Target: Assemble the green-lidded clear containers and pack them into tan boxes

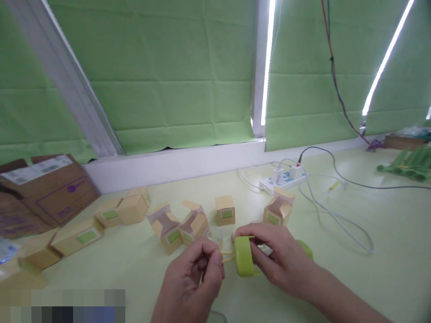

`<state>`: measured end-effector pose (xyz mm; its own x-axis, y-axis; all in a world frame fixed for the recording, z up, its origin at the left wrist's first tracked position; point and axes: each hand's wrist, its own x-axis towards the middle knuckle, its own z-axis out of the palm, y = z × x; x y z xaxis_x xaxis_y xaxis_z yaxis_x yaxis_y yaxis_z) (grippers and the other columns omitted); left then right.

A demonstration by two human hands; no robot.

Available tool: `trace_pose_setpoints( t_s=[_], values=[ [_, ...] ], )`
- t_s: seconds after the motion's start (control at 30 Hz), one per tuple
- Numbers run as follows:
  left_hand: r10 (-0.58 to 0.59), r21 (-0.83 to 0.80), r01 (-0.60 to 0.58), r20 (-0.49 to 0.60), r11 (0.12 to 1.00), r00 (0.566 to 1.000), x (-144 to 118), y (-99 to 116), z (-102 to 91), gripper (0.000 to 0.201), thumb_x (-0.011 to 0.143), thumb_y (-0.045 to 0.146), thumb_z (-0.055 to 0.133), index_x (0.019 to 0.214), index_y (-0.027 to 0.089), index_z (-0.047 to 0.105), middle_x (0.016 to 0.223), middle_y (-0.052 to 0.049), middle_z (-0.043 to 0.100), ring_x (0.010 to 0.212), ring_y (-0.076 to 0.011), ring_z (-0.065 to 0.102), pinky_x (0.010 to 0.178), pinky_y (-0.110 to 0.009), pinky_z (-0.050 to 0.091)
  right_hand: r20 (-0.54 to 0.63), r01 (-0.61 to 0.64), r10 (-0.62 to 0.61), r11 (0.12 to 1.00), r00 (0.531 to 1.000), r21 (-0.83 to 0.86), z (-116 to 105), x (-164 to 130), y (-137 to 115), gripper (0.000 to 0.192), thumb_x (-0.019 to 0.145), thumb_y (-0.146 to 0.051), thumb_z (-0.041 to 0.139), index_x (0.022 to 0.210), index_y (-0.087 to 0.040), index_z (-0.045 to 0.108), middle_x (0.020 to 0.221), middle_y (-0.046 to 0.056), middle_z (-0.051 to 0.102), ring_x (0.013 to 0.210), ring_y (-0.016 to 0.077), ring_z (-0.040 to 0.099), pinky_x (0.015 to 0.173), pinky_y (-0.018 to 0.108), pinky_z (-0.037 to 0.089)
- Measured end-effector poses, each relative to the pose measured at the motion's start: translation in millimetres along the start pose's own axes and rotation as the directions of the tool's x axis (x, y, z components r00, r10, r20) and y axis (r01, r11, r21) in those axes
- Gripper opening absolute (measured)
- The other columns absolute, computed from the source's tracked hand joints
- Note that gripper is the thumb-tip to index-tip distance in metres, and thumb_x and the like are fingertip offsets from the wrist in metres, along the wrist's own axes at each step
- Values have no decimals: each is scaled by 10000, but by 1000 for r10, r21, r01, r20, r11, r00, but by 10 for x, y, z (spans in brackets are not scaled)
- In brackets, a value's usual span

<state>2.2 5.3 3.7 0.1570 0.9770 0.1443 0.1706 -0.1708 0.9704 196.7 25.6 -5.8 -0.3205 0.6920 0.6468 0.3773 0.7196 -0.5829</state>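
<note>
My right hand (281,255) is closed around a lime-green plastic piece (244,256) with rounded edges, held above the table. Thin pale yellow strands (228,256) stick out of its left side. My left hand (198,273) pinches the ends of these strands between thumb and fingers. Just beyond the hands lies something clear and loop-like (215,234), too faint to name. Another lime-green part (305,249) shows partly behind my right wrist. Close by stand two open small boxes, a left one (167,231) and a right one (195,222).
A closed small box (225,211) and an open box (279,208) stand further back. A power strip (283,179) with cables lies beyond. Several boxes line the left, by a large brown carton (57,193). Green tubes (406,166) lie far right.
</note>
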Motion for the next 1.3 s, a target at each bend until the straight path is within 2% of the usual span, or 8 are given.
trace_pose_setpoints(
  t_s=[0.23, 0.33, 0.47, 0.67, 0.83, 1.03, 1.17, 1.3],
  values=[
    [-6, 16, 6, 11, 1000, 1000, 42, 44, -9, 291, 917, 382, 566, 683, 210, 584, 539, 54, 530, 546, -123, 509, 565, -211, 419, 20, -49, 49, 998, 999, -29, 10, 1, 3, 177, 929, -163, 534, 925, -161, 711, 750, 36, 728, 634, 136, 645, 616, 217, 494],
    [23, -103, -23, -4, 994, 1000, 25, 36, 72, 239, 934, 439, 563, 917, 223, 665, 644, 39, 617, 592, -131, 578, 579, -217, 449, 8, -11, 11, 999, 1000, -51, 13, -1, -15, 193, 924, -144, 545, 957, -157, 736, 764, 40, 739, 661, 141, 657, 652, 229, 499],
    [-2, -297, 23, 71, 955, 997, -8, 33, 177, 378, 827, 448, 727, 1136, 239, 662, 882, -17, 725, 696, -160, 646, 652, -258, 535, -19, 2, -3, 997, 1000, -73, 1, 6, 1, 203, 915, -130, 588, 1033, -168, 749, 763, 25, 752, 664, 138, 669, 652, 230, 496],
    [-125, -411, 48, -163, 910, 979, 110, -7, 40, 380, 795, 467, 753, 1051, 191, 699, 762, 2, 725, 573, -140, 655, 572, -247, 507, -123, -104, 86, 983, 989, -153, -147, 40, 161, 200, 993, -220, 538, 1068, -168, 717, 869, 49, 768, 789, 175, 693, 738, 287, 517],
    [-183, -529, 51, -201, 847, 962, 189, -57, -13, 440, 737, 456, 796, 1050, 173, 676, 745, 12, 714, 506, -121, 632, 490, -231, 477, 41, -69, 99, 880, 994, -469, -102, 31, 170, 168, 939, -244, 608, 1056, -226, 728, 1032, 51, 763, 995, 290, 601, 900, 461, 476],
    [-158, -488, 54, -175, 871, 972, 137, -37, 67, 420, 755, 462, 772, 1029, 167, 650, 692, 2, 705, 493, -148, 651, 491, -241, 451, 154, -53, 195, 767, 969, -639, 51, 28, 147, 204, 870, -283, 697, 1068, -242, 727, 1284, 61, 688, 1176, 400, 503, 963, 602, 408],
    [-164, -519, 83, -112, 851, 980, 127, -16, 53, 419, 738, 448, 790, 1029, 173, 663, 709, -23, 730, 538, -168, 679, 516, -239, 442, 142, -82, 210, 792, 967, -605, 9, 31, 200, 225, 819, -234, 774, 1031, -214, 701, 1182, 69, 718, 1165, 378, 518, 965, 570, 424],
    [-163, -527, 86, -101, 845, 981, 116, 2, 41, 405, 721, 409, 818, 1021, 182, 668, 779, -37, 762, 625, -190, 725, 573, -237, 458, -20, -169, 176, 902, 984, -397, -80, 17, 212, 231, 873, -259, 730, 1086, -211, 655, 1065, 77, 710, 1077, 307, 565, 929, 482, 464]
  ],
)
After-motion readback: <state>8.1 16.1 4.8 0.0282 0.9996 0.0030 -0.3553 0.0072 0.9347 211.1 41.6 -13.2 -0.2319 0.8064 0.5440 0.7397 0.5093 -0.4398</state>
